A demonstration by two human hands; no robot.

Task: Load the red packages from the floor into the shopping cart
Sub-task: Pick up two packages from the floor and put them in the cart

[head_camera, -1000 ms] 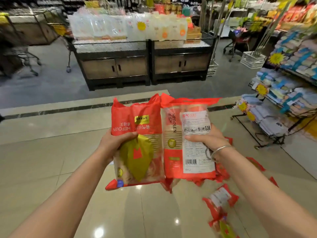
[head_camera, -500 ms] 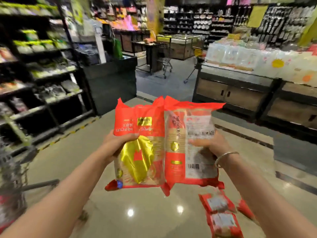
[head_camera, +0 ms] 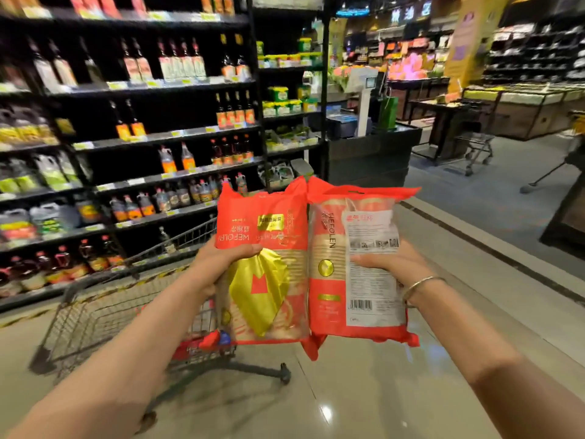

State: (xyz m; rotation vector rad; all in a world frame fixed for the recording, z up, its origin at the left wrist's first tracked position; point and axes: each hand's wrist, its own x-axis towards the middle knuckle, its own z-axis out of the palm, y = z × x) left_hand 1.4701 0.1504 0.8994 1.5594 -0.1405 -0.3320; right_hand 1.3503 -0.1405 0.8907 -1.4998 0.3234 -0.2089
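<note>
I hold two red packages side by side at chest height. My left hand (head_camera: pixel 218 264) grips the left red package (head_camera: pixel 266 217), which shows a gold heart on its front. My right hand (head_camera: pixel 389 264) grips the right red package (head_camera: pixel 329 315), its white label and barcode facing me. The wire shopping cart (head_camera: pixel 95 315) stands on the floor to the lower left, partly behind my left forearm and the left package. Something red lies in the cart's near corner. No packages on the floor are in view.
Dark shelves of bottles (head_camera: pixel 142 122) run along the left behind the cart. A black counter (head_camera: pixel 367 153) stands ahead, with another cart (head_camera: pixel 474 147) beyond it. A dark display base (head_camera: pixel 566 223) sits at the right edge. Glossy tiled floor lies below my hands.
My view has swung left, from the display tables to the bottle shelves. The shopping cart has come into view at lower left and the floor packages have left it. Both hands keep their packages.
</note>
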